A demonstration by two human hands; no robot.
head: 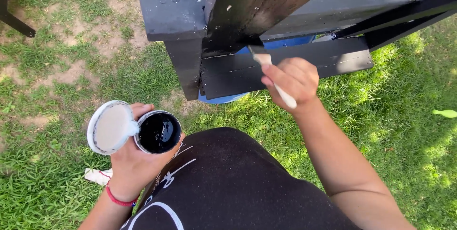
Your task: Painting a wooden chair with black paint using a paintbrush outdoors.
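My right hand (291, 81) grips a paintbrush (266, 66) with a pale wooden handle; its bristle end touches the underside edge of a black-painted wooden piece of furniture (247, 6). My left hand (135, 161) holds a small round can of black paint (159, 132) together with its white lid (110, 127), which is tilted beside the can. A red band circles the left wrist.
Grass with bare dirt patches surrounds me. A blue object (223, 99) shows under the black slats (285, 63). A black furniture leg (19, 24) stands at the far left. A white scrap (97, 176) lies by my left wrist; a small green thing (446, 113) lies at the right.
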